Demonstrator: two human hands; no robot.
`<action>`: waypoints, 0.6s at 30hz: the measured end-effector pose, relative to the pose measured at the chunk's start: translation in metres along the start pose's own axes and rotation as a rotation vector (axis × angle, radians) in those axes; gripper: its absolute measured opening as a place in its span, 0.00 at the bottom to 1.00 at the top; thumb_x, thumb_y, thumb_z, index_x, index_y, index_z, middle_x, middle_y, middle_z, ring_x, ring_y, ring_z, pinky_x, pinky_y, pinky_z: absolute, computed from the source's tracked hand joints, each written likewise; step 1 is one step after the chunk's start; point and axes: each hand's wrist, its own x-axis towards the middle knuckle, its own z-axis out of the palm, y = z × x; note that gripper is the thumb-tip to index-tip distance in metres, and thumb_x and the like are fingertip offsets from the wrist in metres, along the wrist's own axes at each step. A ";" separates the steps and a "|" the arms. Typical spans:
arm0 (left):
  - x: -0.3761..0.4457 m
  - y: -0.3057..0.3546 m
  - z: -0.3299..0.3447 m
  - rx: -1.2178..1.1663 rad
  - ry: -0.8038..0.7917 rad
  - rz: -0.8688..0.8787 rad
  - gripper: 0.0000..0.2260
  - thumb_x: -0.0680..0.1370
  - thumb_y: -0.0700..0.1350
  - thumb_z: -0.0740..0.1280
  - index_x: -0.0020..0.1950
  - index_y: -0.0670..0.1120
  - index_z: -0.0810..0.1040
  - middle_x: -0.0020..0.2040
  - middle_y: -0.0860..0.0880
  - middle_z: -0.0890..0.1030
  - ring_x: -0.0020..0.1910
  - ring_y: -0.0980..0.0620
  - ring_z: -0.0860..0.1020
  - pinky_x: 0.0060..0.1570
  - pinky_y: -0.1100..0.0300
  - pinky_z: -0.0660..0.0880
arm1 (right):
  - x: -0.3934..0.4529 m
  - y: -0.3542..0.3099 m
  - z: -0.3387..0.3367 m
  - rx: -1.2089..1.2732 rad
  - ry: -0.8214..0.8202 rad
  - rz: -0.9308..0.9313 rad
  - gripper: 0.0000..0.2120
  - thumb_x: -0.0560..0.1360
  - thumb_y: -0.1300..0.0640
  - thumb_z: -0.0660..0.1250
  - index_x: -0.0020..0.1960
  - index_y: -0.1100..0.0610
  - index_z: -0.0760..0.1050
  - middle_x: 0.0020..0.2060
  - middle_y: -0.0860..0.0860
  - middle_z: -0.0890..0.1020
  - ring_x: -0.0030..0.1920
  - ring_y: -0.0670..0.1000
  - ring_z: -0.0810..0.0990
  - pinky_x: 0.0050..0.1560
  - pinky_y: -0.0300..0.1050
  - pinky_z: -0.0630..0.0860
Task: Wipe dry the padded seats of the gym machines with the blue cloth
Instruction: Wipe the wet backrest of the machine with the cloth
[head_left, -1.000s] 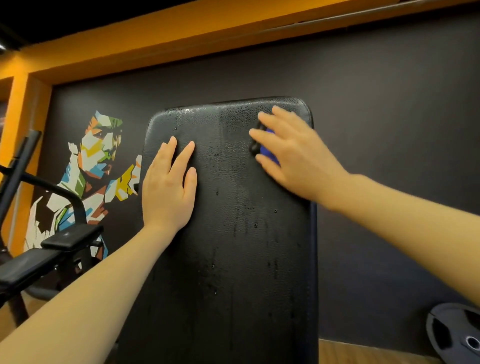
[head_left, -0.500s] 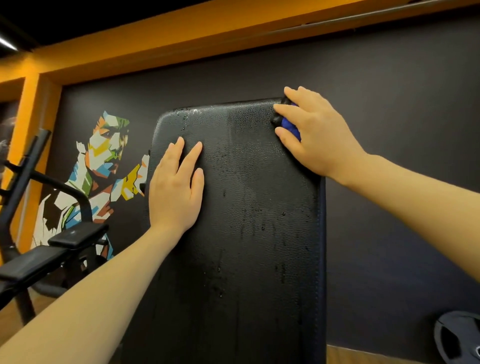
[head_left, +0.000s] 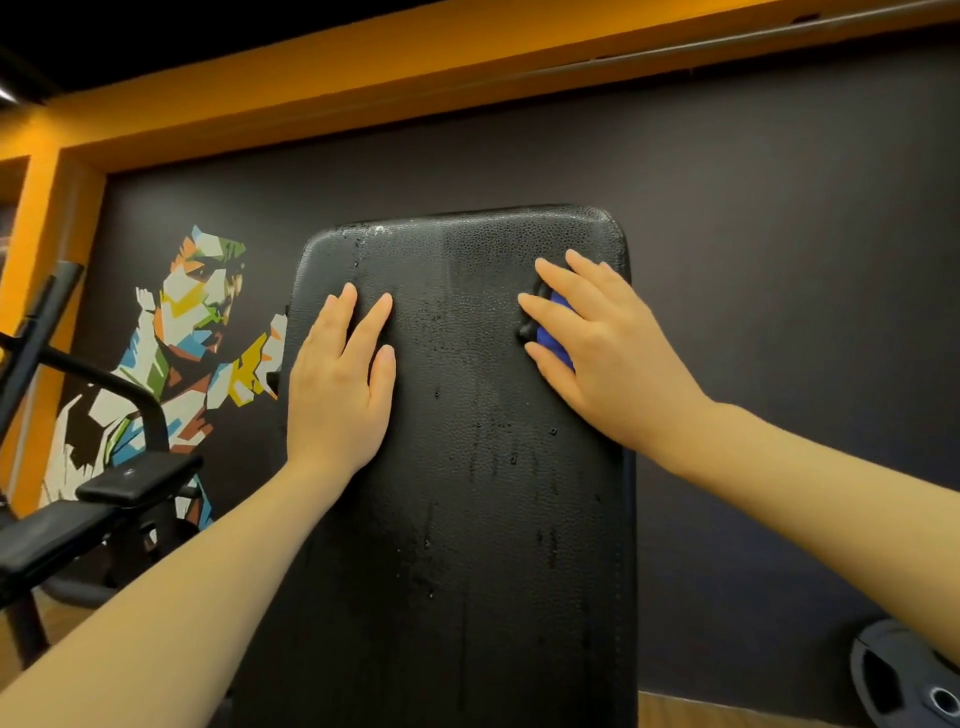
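A tall black padded backrest (head_left: 467, 467) stands upright before me, beaded with water drops and streaks. My left hand (head_left: 340, 384) lies flat on its upper left part, fingers straight. On the upper right part, my right hand (head_left: 602, 348) presses the blue cloth (head_left: 555, 332) against the pad. Only a small blue patch of the cloth shows between the fingers; the rest is hidden under the palm. The strip of pad above the right hand looks duller and drier.
A dark wall with a colourful mural (head_left: 171, 364) is behind the pad, under an orange beam (head_left: 415, 67). Another machine with black pads (head_left: 93, 504) stands at the left. A black weight plate (head_left: 904, 680) leans at the bottom right on a wooden floor.
My right hand went up to the pad's top right corner with the cloth, then came back down a little. The left hand stayed flat in place.
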 end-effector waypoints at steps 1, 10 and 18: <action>0.000 -0.001 0.000 0.000 -0.003 0.004 0.23 0.81 0.50 0.53 0.76 0.49 0.65 0.78 0.46 0.61 0.78 0.47 0.57 0.72 0.49 0.58 | 0.007 0.002 0.002 -0.013 0.000 -0.013 0.22 0.77 0.51 0.58 0.61 0.63 0.79 0.64 0.62 0.77 0.67 0.66 0.73 0.67 0.62 0.68; -0.001 -0.004 -0.001 0.035 -0.001 0.018 0.23 0.81 0.50 0.53 0.77 0.50 0.65 0.78 0.46 0.61 0.78 0.48 0.57 0.71 0.56 0.54 | 0.083 0.011 0.023 -0.008 -0.070 -0.011 0.19 0.75 0.55 0.64 0.59 0.66 0.79 0.63 0.66 0.76 0.67 0.70 0.70 0.67 0.66 0.66; -0.001 -0.002 -0.002 0.039 -0.006 0.019 0.24 0.81 0.52 0.51 0.76 0.50 0.65 0.78 0.46 0.61 0.78 0.48 0.57 0.71 0.56 0.54 | 0.063 -0.014 0.033 0.043 -0.009 -0.066 0.18 0.73 0.56 0.67 0.58 0.65 0.80 0.62 0.64 0.78 0.65 0.68 0.73 0.65 0.64 0.68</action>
